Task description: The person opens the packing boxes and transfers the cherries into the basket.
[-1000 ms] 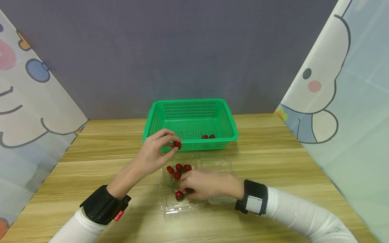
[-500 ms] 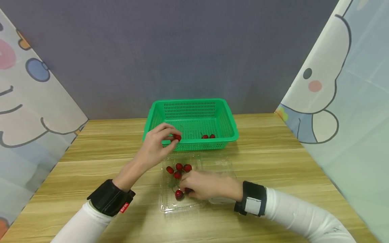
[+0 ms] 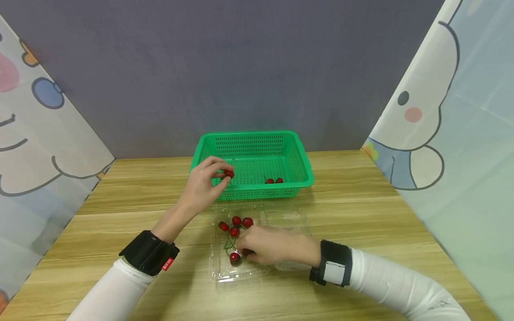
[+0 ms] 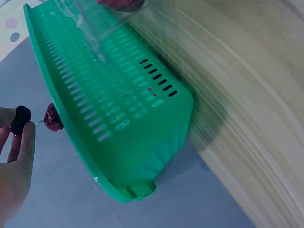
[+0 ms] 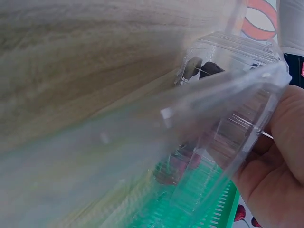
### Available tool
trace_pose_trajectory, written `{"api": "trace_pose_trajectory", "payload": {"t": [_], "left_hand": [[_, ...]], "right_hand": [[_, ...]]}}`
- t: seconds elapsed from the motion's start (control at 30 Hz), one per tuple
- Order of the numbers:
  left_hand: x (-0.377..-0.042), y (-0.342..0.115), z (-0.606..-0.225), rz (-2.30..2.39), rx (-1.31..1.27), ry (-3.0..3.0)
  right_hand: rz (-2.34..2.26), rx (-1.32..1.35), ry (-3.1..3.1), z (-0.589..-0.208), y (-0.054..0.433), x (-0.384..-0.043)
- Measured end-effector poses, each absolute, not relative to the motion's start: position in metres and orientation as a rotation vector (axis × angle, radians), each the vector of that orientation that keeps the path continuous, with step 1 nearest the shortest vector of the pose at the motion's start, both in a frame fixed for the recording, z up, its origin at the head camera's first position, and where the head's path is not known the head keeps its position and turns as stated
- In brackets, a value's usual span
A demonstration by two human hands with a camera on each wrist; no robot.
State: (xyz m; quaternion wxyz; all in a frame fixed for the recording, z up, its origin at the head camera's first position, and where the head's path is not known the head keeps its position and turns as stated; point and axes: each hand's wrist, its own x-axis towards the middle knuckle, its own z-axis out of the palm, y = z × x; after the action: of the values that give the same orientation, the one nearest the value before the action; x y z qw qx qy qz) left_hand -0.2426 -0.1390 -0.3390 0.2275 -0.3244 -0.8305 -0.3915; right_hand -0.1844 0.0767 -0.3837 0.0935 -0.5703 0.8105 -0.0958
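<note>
Over the left front rim of a green plastic basket (image 3: 257, 192), my left hand (image 3: 205, 185) pinches a red cherry (image 3: 229, 174) between thumb and fingers. The left wrist view shows a second dark red cherry (image 4: 53, 118) at the basket's rim, its stem running toward the fingertips. My right hand (image 3: 268, 245) is inside a clear plastic clamshell box (image 3: 218, 269), fingers curled down round a dark cherry (image 3: 246, 252), mostly covered by them. Several other cherries (image 3: 234, 232) with green stems lie in the box to the left of that hand.
Two cherries (image 3: 275, 181) lie in the basket near its front wall. The box's clear lid (image 3: 287, 217) is folded out to the right, partly under my right forearm. A grey wall (image 3: 257, 67) stands behind the basket on the wooden table (image 3: 353, 214).
My left hand has risen slightly and moved forward with its cherry, from before the front rim to over the basket. The right hand has stayed nearly still in the box.
</note>
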Motion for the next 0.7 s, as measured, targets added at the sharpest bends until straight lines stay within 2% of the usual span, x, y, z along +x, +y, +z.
{"api": "trace_pose_trajectory", "payload": {"t": [0.7], "left_hand": [[-0.259, -0.148, -0.352, -1.003, -0.831, -2.453]], "right_hand": [[-0.345, -1.698, 2.400, -0.380, 0.079, -0.181]]}}
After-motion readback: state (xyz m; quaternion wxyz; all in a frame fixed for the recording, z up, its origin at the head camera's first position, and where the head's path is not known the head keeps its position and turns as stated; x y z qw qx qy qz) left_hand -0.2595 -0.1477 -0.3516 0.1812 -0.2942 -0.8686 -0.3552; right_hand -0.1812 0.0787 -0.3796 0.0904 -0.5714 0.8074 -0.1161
